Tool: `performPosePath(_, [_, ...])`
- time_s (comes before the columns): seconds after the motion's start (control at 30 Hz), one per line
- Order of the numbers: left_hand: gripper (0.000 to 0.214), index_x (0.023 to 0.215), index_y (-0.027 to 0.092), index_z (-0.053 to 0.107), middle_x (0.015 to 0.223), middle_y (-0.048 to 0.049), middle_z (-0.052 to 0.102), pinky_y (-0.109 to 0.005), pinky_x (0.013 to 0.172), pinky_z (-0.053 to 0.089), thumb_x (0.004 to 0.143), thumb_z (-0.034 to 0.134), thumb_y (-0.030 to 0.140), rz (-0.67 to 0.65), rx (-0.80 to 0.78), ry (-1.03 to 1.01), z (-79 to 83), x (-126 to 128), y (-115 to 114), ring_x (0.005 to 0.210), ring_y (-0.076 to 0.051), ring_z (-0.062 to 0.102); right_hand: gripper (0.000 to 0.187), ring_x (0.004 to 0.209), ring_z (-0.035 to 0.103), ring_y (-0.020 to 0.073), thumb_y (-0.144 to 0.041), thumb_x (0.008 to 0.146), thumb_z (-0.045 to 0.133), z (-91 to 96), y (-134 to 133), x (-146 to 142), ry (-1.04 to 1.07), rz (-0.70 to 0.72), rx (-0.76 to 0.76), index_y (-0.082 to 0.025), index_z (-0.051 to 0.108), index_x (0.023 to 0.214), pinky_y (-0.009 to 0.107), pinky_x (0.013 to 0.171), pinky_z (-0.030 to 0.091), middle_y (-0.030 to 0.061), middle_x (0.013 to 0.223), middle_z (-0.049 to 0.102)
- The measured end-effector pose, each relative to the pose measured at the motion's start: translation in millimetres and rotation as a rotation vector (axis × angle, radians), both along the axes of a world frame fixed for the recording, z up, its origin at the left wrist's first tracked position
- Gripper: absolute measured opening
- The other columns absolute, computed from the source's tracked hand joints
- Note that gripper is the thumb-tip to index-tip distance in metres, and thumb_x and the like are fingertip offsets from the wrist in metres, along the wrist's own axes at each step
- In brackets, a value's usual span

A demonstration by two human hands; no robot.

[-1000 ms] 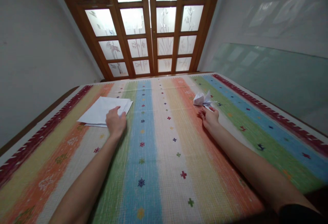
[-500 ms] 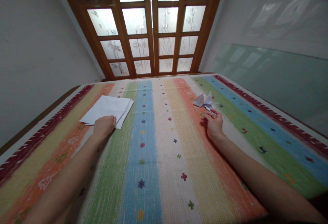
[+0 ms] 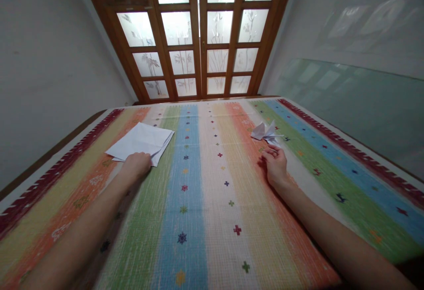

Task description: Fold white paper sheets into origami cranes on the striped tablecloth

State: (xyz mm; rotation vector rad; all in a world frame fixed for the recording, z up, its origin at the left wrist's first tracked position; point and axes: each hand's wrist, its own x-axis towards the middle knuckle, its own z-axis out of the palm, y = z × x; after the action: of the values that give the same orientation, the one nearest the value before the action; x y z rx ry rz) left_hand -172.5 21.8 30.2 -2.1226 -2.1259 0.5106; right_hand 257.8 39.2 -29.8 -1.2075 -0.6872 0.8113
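Note:
A small stack of white paper sheets (image 3: 141, 140) lies on the left of a striped, many-coloured cloth (image 3: 205, 192). My left hand (image 3: 136, 165) rests at the near edge of the stack, fingers curled on the top sheet's corner, which is lifted slightly. A folded white paper figure (image 3: 265, 132) sits on the right side of the cloth. My right hand (image 3: 276, 165) lies on the cloth just short of the figure, fingers loosely curled and apart, holding nothing and not touching it.
The cloth covers a wide flat surface with dark red borders. Behind it stands a wooden-framed door with frosted glass panes (image 3: 202, 38). A grey wall is on the left and a pale green lower wall (image 3: 351, 100) on the right.
My left hand slid from the stack's right corner to its near edge and curled on the top sheet, lifting a corner. My right hand drew back slightly from the paper figure.

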Motion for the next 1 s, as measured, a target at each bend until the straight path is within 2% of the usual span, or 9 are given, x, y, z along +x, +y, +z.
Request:
performPosePath(0.13, [0.032, 0.087, 0.011, 0.072, 0.091, -0.0248, 0.071, -0.038, 0.071, 0.049, 0.08, 0.041, 0.016, -0.022, 0.023, 0.039, 3.1, -7, 4, 0.086, -0.035, 0.069, 0.038, 0.051, 0.055, 0.0075, -0.024, 0.055, 0.068, -1.0, 0, 1, -0.007, 0.003, 0.009, -0.021, 0.055, 0.091, 0.017, 0.038, 0.045, -0.0064, 0.077, 0.056])
performPosePath(0.27, [0.031, 0.082, 0.016, 0.071, 0.089, -0.022, 0.072, -0.038, 0.068, 0.048, 0.086, 0.045, 0.031, 0.011, 0.093, 0.005, 9.4, -15, 5, 0.087, -0.036, 0.068, 0.034, 0.051, 0.054, 0.0066, -0.024, 0.055, 0.066, -2.5, -1, 1, -0.026, 0.025, 0.021, -0.02, 0.057, 0.087, 0.017, 0.04, 0.046, -0.0064, 0.076, 0.056])
performPosePath(0.37, [0.031, 0.083, 0.017, 0.069, 0.091, -0.0203, 0.072, -0.037, 0.066, 0.046, 0.087, 0.047, 0.039, -0.027, 0.161, -0.004, 13.3, -16, -1, 0.089, -0.037, 0.067, 0.03, 0.05, 0.053, 0.0067, -0.026, 0.057, 0.066, -2.9, -2, 1, -0.054, 0.045, 0.02, -0.02, 0.058, 0.085, 0.018, 0.041, 0.047, -0.006, 0.074, 0.056])
performPosePath(0.43, [0.036, 0.082, 0.015, 0.068, 0.089, -0.0212, 0.071, -0.037, 0.065, 0.044, 0.089, 0.046, 0.044, -0.042, 0.222, -0.012, 14.2, -16, -5, 0.088, -0.039, 0.066, 0.028, 0.049, 0.052, 0.0068, -0.027, 0.057, 0.067, -3.0, -2, 0, -0.069, 0.055, 0.016, -0.019, 0.058, 0.083, 0.018, 0.042, 0.046, -0.0062, 0.072, 0.056])
performPosePath(0.53, [0.051, 0.077, 0.013, 0.066, 0.083, -0.0231, 0.069, -0.038, 0.064, 0.041, 0.091, 0.04, 0.055, 0.019, 0.334, -0.036, 16.5, -15, -10, 0.084, -0.04, 0.065, 0.025, 0.048, 0.051, 0.0071, -0.026, 0.059, 0.067, -4.5, -2, 0, -0.095, 0.062, 0.014, -0.019, 0.058, 0.081, 0.018, 0.043, 0.043, -0.0063, 0.068, 0.056])
performPosePath(0.67, [0.048, 0.079, 0.015, 0.065, 0.081, -0.0193, 0.067, -0.035, 0.061, 0.038, 0.095, 0.033, 0.046, 0.025, 0.459, -0.035, 28.8, -5, -10, 0.081, -0.035, 0.064, 0.019, 0.049, 0.052, 0.0082, -0.025, 0.064, 0.065, -8.7, -1, 1, -0.191, 0.083, 0.028, -0.02, 0.058, 0.081, 0.019, 0.045, 0.042, -0.0052, 0.068, 0.057])
performPosePath(0.73, [0.044, 0.077, 0.015, 0.065, 0.077, -0.0167, 0.064, -0.035, 0.06, 0.037, 0.096, 0.033, 0.039, -0.082, 0.493, -0.055, 35.7, 10, -11, 0.077, -0.032, 0.063, 0.018, 0.053, 0.054, 0.0095, -0.023, 0.065, 0.065, -9.3, -1, 1, -0.26, 0.1, 0.032, -0.02, 0.059, 0.082, 0.02, 0.047, 0.043, -0.0036, 0.071, 0.058])
performPosePath(0.83, [0.042, 0.069, 0.017, 0.062, 0.063, -0.011, 0.057, -0.034, 0.058, 0.034, 0.096, 0.036, 0.035, -0.348, 0.513, -0.193, 37.8, 45, -17, 0.065, -0.025, 0.057, 0.023, 0.06, 0.055, 0.0112, -0.019, 0.063, 0.068, -4.7, -2, -5, -0.329, 0.117, 0.033, -0.02, 0.06, 0.085, 0.021, 0.05, 0.045, -0.0007, 0.082, 0.06])
performPosePath(1.0, [0.029, 0.074, 0.018, 0.059, 0.062, -0.0045, 0.054, -0.03, 0.052, 0.028, 0.095, 0.039, 0.016, -0.873, 0.51, -0.385, 13.9, 111, -40, 0.055, -0.015, 0.047, 0.055, 0.068, 0.055, 0.012, -0.01, 0.051, 0.077, 8.8, -4, -17, -0.363, 0.181, 0.057, -0.023, 0.06, 0.102, 0.026, 0.06, 0.052, 0.0008, 0.101, 0.058])
